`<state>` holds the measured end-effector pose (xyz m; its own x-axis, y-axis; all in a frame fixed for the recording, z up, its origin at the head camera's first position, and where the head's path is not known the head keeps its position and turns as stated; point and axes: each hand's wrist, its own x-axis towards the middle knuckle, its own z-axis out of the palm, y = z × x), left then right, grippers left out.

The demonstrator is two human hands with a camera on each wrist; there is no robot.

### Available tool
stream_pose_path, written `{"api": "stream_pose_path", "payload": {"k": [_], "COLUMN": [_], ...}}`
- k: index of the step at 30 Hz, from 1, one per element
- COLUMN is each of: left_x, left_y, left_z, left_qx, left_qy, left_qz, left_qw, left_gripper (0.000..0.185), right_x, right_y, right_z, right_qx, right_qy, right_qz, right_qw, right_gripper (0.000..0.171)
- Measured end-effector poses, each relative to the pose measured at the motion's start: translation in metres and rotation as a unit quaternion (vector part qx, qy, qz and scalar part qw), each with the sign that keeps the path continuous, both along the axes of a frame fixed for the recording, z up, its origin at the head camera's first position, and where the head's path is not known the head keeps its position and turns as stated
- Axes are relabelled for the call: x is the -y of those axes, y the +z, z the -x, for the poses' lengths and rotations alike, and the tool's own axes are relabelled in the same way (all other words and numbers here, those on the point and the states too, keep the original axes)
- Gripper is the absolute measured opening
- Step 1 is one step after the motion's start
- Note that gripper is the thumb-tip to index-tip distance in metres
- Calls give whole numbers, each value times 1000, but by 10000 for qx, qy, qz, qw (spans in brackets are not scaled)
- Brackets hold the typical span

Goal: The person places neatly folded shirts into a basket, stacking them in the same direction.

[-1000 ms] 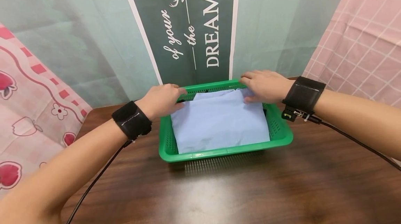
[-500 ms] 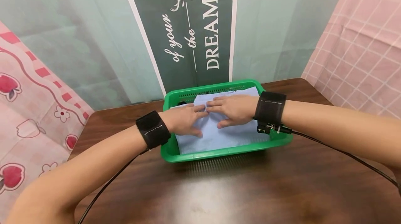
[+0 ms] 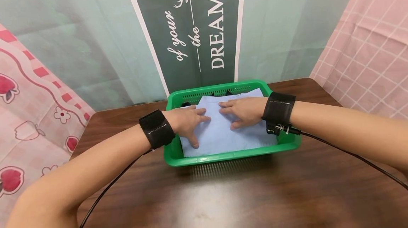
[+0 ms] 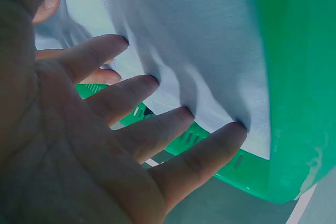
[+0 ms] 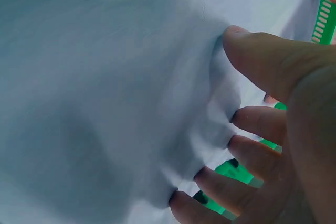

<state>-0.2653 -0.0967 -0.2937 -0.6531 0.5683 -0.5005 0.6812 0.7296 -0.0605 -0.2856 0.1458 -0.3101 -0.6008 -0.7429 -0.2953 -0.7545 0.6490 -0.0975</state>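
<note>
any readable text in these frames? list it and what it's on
"of your" on the dark green banner behind the basket, script.
"the" on the same banner, script, under a small deer-head drawing.
"DREAMS" on the same banner, capitals.
All three run sideways, bottom to top.
Wrist views: no text.

A pale blue folded cloth (image 3: 223, 128) is seen in a bright green perforated plastic basket (image 3: 232, 153) on a dark brown wood-grain desk (image 3: 255, 192), backed by a dark green banner with white lettering (image 3: 191, 26), mint curtains (image 3: 79, 43), and pink apple-printed (image 3: 25, 114) and pink checked (image 3: 373, 50) cloths.
</note>
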Motion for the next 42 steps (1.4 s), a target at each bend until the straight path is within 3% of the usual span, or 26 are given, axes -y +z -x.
{"api": "stream_pose_path", "payload": {"k": [6,11,17,22,31,42], "left_x": [5,11,20,26,29,33], "left_y": [4,10,12,13,10,3], "left_z": [-3,-8,-12,-15,-13,-6], "left_qx": [-29,-377,-702,-867,-847,-821], "left_qy": [248,321,402,281,212,36], "left_qz": [124,334,522,403,325,312], "left_qw": [9996,9982,9954,9950,9956,9961], "left_gripper": [96,96,95,88,77,76], "right_x": [-18,-32,-47,-51,-42,-40], "right_y": [4,16,24,28,25,17], "right_z": [0,-5,-11,-16,-9,2], "right_qx": [-33,14,-481,-677,-530,-343], "right_qy": [-140,-378,-780,-951,-978,-1083], "right_qz": [-39,-80,-490,-793,-1055,-1136], "right_qw": [9999,9993,9946,9900,9882,9870], "right_gripper": [71,74,86,91,78,80]}}
